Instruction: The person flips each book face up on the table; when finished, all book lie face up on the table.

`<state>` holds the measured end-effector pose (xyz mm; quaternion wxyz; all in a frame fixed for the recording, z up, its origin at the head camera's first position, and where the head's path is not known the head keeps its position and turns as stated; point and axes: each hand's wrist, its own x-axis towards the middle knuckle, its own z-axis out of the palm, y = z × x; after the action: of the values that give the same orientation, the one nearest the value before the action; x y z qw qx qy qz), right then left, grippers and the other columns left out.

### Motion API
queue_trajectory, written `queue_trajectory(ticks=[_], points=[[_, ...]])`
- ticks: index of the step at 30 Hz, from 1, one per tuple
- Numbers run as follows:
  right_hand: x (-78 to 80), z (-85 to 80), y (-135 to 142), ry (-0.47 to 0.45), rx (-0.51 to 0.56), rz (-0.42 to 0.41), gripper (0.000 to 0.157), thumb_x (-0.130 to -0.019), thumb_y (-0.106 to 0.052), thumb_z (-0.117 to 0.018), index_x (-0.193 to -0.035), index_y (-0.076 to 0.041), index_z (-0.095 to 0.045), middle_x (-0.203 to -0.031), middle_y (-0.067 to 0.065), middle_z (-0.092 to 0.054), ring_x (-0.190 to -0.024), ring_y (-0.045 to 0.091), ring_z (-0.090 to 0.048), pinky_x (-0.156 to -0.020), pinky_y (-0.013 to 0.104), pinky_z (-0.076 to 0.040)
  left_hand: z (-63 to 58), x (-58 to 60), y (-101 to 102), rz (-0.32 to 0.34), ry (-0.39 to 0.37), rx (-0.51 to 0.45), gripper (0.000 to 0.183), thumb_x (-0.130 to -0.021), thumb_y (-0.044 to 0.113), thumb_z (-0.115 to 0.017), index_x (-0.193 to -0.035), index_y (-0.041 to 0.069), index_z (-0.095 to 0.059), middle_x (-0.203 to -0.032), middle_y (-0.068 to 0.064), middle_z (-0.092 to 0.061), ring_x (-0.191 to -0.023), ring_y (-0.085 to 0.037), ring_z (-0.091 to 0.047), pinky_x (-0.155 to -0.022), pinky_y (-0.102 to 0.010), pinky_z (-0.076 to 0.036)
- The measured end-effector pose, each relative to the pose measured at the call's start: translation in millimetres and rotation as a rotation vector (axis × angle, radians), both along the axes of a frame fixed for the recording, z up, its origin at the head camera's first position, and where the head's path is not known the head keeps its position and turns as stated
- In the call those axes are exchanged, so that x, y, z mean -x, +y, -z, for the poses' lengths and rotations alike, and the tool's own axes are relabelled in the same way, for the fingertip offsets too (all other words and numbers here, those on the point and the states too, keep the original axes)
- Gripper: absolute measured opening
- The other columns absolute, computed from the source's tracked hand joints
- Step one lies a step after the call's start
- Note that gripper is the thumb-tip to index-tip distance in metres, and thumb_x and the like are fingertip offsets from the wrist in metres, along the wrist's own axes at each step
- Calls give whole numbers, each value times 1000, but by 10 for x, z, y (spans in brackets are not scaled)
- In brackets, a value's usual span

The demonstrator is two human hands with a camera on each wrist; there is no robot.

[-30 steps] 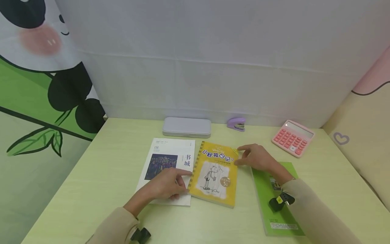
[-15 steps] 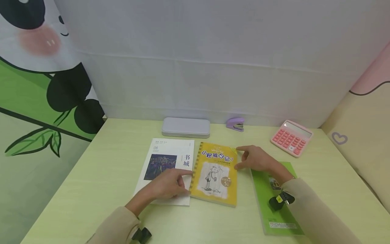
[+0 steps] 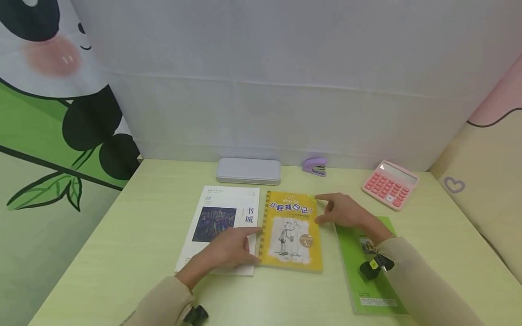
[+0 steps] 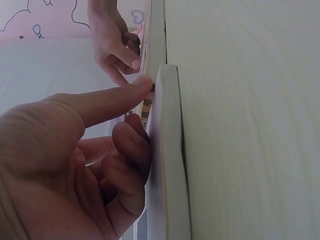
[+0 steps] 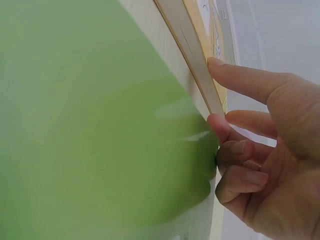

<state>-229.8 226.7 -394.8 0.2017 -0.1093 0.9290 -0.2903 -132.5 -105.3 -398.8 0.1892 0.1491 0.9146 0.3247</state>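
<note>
Now the yellow book (image 3: 290, 233) is turning straighter; left hand (image 3: 229, 248) and right hand (image 3: 341, 211) — thumbs and forefingers spread — are touching opposite edges.

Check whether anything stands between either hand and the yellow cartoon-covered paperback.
Nothing visible does: the left hand appears to touch the left edge of the yellow paperback, the right hand its upper right edge. A white rectangular magazine lies below the left hand, a flat green book below the right arm; neither intervenes.
</note>
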Motion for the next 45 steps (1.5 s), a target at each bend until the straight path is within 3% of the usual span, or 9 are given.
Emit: queue_trajectory(ticks=[7, 12, 14, 18, 23, 28, 37, 45], points=[[64, -28, 31, 8, -24, -54, 79, -92, -30, -83, -158, -7, -47, -99, 9, -67, -85, 20, -59, -71, 31, -50, 15, 23, 52, 1, 16, 27, 92, -75, 27, -95, -156, 15, -53, -72, -2, -62, -64, -15, -54, -60, -32, -46], [108, -39, 79, -6, -38, -73, 82, -91, -33, -84, -159, -9, -47, -101, 9, -68, -87, 21, -59, -73, 32, -50, 35, 54, 77, 7, 29, 57, 95, -73, 31, -96, -157, 17, -53, -106, -8, -75, -73, -17, -55, -74, -36, -51], [114, -41, 96, -10, -36, -80, 83, -90, -33, -85, -160, -9, -46, -101, 9, -67, -86, 21, -59, -73, 32, -50, 32, 60, 89, 3, 28, 72, 95, -72, 32, -96, -157, 19, -53, -126, -11, -74, -81, -17, -59, -83, -41, -55], [120, -41, 116, -4, -26, -97, 86, -88, -33, -86, -160, -8, -46, -97, 9, -66, -83, 21, -58, -72, 32, -49, 2, 63, 115, -4, 23, 93, 95, -73, 33, -96, -157, 20, -53, -147, -12, -65, -94, -18, -61, -97, -49, -55], [143, -23, 138, 3, -24, -95, 86, -88, -33, -86, -160, -9, -46, -93, 9, -64, -80, 20, -56, -70, 32, -48, -23, 73, 135, -4, 16, 100, 94, -74, 32, -95, -157, 19, -53, -137, -12, -70, -86, -17, -59, -90, -46, -55], [163, 4, 151, 5, -22, -97, 86, -88, -34, -86, -160, -9, -45, -92, 9, -62, -80, 20, -54, -70, 32, -47, -21, 91, 150, -5, 18, 107, 93, -75, 33, -95, -157, 19, -53, -143, -15, -67, -89, -17, -60, -94, -49, -56], [197, 19, 156, -7, -12, -104, 85, -89, -31, -85, -161, -8, -44, -90, 9, -62, -78, 19, -53, -70, 32, -46, -27, 107, 172, -10, 4, 122, 91, -76, 32, -94, -156, 19, -54, -128, -14, -71, -84, -18, -58, -82, -41, -54], [228, 27, 147, -21, -6, -97, 86, -90, -31, -85, -162, -10, -43, -84, 7, -60, -73, 18, -51, -67, 31, -43, -22, 109, 163, -22, 8, 119, 92, -76, 33, -95, -156, 19, -54, -139, -16, -68, -100, -23, -63, -93, -50, -56]])
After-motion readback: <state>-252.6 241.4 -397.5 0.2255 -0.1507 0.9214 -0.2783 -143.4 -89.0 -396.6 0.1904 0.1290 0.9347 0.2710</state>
